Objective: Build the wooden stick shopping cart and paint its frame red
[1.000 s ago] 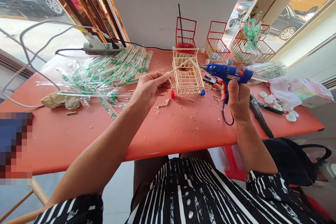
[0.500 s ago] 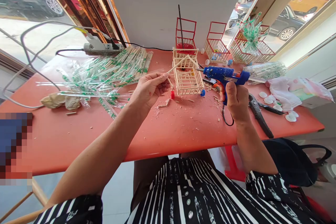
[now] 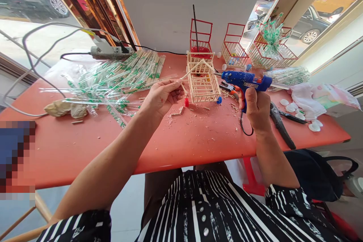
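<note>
My left hand (image 3: 168, 94) pinches the near end of a thin wooden stick (image 3: 190, 71), which meets another stick at an angle over a small cart (image 3: 204, 87) built of pale sticks. The cart has a red bottle cap (image 3: 186, 102) and a blue bottle cap (image 3: 219, 100) at its near corners. In my right hand (image 3: 257, 109) is a blue hot glue gun (image 3: 244, 79), its nozzle pointing left beside the cart, a little apart from the sticks. A clear glue stick pokes out of its back.
Wrapped chopsticks (image 3: 121, 70) and torn wrappers cover the table's left side, below a power strip (image 3: 112, 53). Red-trimmed stick carts (image 3: 234, 51) stand at the back. Pliers (image 3: 280, 123), white caps (image 3: 314, 125) and a tissue pack (image 3: 334, 96) lie right.
The glue gun in my right hand has shifted slightly right, its nozzle drawing away from the sticks. My left hand keeps its pinch in nearly the same place.
</note>
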{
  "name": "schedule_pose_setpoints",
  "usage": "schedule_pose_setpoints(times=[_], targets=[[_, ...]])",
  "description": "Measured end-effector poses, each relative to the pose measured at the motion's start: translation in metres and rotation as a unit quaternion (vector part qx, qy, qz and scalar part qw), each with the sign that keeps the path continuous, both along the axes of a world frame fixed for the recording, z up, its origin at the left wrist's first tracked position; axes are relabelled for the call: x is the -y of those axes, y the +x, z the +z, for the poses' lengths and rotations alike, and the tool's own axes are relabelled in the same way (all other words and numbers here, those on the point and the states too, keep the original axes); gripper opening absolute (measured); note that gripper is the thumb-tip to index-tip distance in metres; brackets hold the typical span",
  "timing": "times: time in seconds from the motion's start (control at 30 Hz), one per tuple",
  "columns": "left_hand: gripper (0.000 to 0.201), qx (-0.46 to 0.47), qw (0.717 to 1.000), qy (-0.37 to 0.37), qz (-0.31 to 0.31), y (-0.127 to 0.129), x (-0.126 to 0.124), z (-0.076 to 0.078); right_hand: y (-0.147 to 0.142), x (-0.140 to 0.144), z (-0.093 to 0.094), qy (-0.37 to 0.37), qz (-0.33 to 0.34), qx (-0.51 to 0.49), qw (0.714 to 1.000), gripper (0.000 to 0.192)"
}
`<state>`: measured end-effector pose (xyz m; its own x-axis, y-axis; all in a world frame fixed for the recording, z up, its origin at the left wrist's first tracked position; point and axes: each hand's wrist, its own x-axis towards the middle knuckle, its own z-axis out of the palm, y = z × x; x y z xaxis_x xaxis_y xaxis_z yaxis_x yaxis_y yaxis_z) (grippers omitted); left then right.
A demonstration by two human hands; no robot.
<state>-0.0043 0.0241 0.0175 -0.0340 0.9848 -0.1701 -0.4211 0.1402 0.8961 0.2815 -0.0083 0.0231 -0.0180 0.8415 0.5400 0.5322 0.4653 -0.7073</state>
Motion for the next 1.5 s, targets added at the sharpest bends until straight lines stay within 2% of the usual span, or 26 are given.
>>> schedule_pose_setpoints(times=[0.27, 0.6, 1.0, 1.17, 1.5], targets=[[0.027, -0.03, 1.0, 0.008, -0.002, 0.0, 0.0, -0.001, 0.002, -0.002, -0.002, -0.004, 0.016, -0.031, 0.999, 0.07], [0.025, -0.025, 0.999, 0.018, -0.014, 0.0, 0.002, 0.001, -0.002, -0.001, -0.001, -0.035, 0.038, -0.106, 0.993, 0.067], [0.026, -0.03, 0.999, 0.021, -0.007, 0.0, 0.001, -0.001, 0.001, 0.004, 0.012, -0.1, 0.046, -0.094, 0.989, 0.077], [0.027, -0.034, 0.999, 0.028, -0.009, 0.0, 0.001, -0.001, 0.003, 0.004, 0.022, -0.102, 0.056, -0.074, 0.99, 0.076], [0.03, -0.04, 0.999, 0.031, -0.01, 0.002, 0.002, -0.001, 0.012, 0.006, 0.058, -0.089, 0.071, 0.015, 0.993, 0.075]])
